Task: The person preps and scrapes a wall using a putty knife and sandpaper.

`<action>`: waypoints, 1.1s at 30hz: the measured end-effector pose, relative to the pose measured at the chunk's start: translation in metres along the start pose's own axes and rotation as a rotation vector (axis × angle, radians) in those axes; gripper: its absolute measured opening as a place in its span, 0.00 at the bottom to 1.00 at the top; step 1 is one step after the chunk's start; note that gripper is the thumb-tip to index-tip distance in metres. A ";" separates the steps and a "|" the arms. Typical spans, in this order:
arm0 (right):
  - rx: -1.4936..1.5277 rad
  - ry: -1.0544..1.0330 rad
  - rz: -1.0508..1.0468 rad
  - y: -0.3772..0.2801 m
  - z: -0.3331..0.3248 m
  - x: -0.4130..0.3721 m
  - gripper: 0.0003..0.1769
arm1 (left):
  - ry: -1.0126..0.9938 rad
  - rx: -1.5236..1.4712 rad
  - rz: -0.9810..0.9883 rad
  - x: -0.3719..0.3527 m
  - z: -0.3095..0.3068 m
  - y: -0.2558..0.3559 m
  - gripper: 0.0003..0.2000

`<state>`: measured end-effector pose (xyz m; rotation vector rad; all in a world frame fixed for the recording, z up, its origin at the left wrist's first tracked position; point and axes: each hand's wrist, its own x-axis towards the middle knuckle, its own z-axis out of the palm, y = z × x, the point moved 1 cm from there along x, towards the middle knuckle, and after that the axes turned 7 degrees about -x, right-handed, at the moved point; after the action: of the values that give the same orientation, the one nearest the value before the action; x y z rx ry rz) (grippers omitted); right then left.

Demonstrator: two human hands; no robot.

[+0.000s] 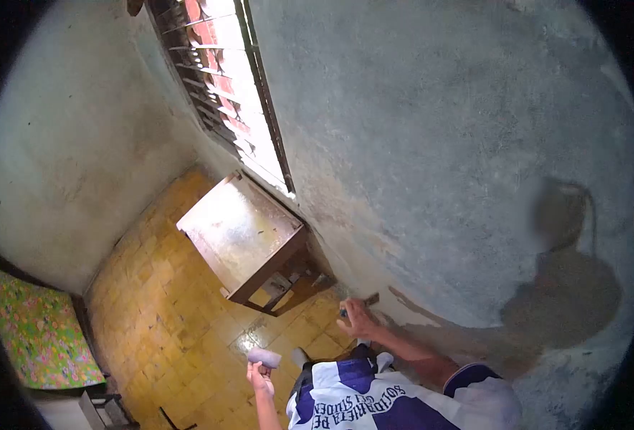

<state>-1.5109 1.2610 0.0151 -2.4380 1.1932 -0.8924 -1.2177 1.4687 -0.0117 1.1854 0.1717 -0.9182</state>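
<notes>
My left hand [261, 378] is closed around a greyish-mauve roll [264, 357], held out over the tiled floor left of my body. Close to the lower wall, my right hand [360, 321] has its fingers curled round a small object with a dark blue end [343, 313]; I cannot tell its kind. A brown strip [373, 298] shows just beyond those fingers, against the wall's base. The blue-grey plastered wall [431, 143] has worn, peeled patches low down near my right arm.
A wooden table [241, 228] with a worn, shiny top stands against the wall beneath a barred window [223, 86]. Yellow tiles cover the floor [152, 315]. At the far left is a flower-patterned cover [41, 333], with a dark wooden piece [105, 412] below it.
</notes>
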 end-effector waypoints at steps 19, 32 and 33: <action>0.023 0.013 0.399 -0.129 0.033 -0.016 0.10 | -0.175 -0.010 -0.115 0.139 -0.042 0.092 0.16; 0.070 0.027 0.544 -0.085 0.039 0.014 0.19 | -0.226 0.028 -0.122 0.136 0.004 0.110 0.21; 0.073 0.093 0.556 -0.072 0.036 0.029 0.20 | -0.211 0.025 -0.131 0.132 0.009 0.106 0.21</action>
<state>-1.4304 1.2818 0.0344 -1.8635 1.7148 -0.8564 -1.0633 1.3995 -0.0060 1.1013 0.0685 -1.1561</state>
